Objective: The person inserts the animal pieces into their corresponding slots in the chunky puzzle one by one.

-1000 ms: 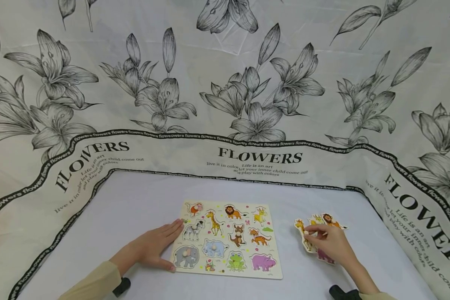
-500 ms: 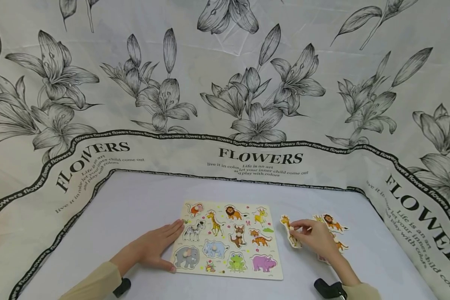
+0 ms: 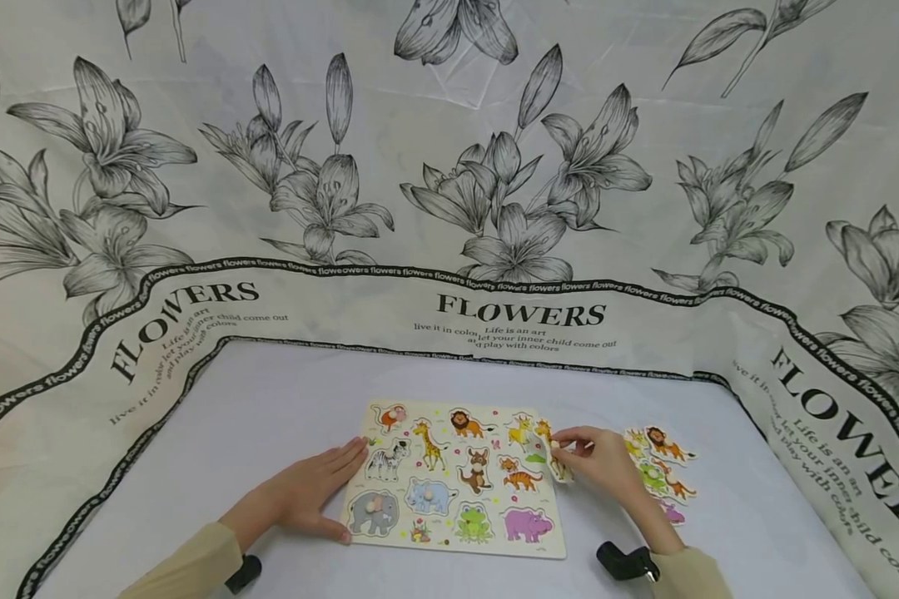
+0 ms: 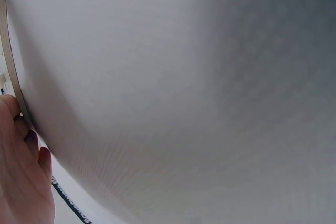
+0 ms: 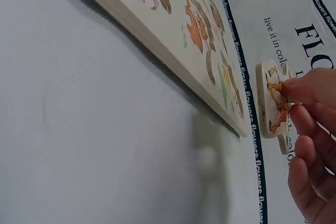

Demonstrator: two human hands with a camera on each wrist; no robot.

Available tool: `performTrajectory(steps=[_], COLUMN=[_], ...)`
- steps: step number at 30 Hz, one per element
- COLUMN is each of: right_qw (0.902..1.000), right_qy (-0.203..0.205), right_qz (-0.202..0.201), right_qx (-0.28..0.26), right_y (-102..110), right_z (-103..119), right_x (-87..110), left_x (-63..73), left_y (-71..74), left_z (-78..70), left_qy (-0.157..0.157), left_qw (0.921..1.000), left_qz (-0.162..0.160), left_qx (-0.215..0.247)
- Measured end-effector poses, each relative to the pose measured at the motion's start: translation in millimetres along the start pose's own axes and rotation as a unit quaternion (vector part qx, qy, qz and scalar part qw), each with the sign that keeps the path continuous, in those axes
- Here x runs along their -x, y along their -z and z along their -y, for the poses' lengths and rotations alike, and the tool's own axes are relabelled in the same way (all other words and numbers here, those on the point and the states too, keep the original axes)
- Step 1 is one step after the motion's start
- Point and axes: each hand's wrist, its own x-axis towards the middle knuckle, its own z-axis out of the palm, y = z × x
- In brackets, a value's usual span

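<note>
An animal puzzle board (image 3: 496, 537) lies on the white table. At its left edge rests my left hand (image 3: 307, 492), fingers stretched out and touching the rim; the left wrist view catches the left hand (image 4: 23, 163) against the board's side. My right hand (image 3: 603, 466) pinches a giraffe puzzle piece (image 5: 270, 103) by thumb and index finger. In the head view the giraffe overlaps the board's right edge beside the printed yellow deer (image 3: 520, 433). In the right wrist view it is tilted and raised above the table. Knobbed elephant (image 3: 373, 514) and blue rhino-like (image 3: 430, 497) pieces sit in the board.
Right of the board lies a group of loose puzzle pieces, among them a lion (image 3: 668, 444), a frog (image 3: 652, 477) and a purple hippo (image 3: 673, 513). A flower-printed cloth (image 3: 524, 324) rises behind and around the white table surface (image 3: 292, 399).
My right hand has carried the giraffe piece leftward from the loose pieces to the board's right edge, uncovering the frog and hippo pieces. My left hand stays in place.
</note>
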Motion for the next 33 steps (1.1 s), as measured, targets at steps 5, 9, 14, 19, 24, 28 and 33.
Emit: performTrajectory(steps=[5, 9, 14, 19, 24, 28, 33], right_qw=[0.9997, 0.9992, 0.9983, 0.9974, 0.9968, 0.9961, 0.9953], right_qy=[0.018, 0.028, 0.039, 0.049, 0.057, 0.059, 0.069], right_qz=[-0.003, 0.000, 0.008, 0.016, 0.027, 0.037, 0.042], right_qx=[-0.017, -0.030, -0.042, -0.050, -0.051, -0.054, -0.054], right_y=[-7, -14, -23, -30, -35, -39, -44], right_z=[11, 17, 22, 29, 37, 42, 44], right_x=[-6.4, -11.3, -17.0, -20.8, -23.7, -25.2, -28.5], left_x=[-0.2, 0.0, 0.1, 0.5, 0.7, 0.6, 0.0], left_y=[-0.5, 0.3, 1.3, 0.3, -0.2, 0.1, -0.8], left_z=[0.8, 0.4, -0.1, 0.2, 1.3, 1.7, 2.3], left_qy=[-0.004, -0.006, -0.002, 0.000, -0.005, -0.012, -0.013], left_qw=[1.0000, 1.0000, 1.0000, 1.0000, 1.0000, 0.9999, 0.9999], left_qz=[-0.004, -0.004, -0.003, -0.002, -0.008, -0.010, -0.008], left_qx=[-0.006, -0.005, -0.002, 0.002, 0.000, -0.002, -0.001])
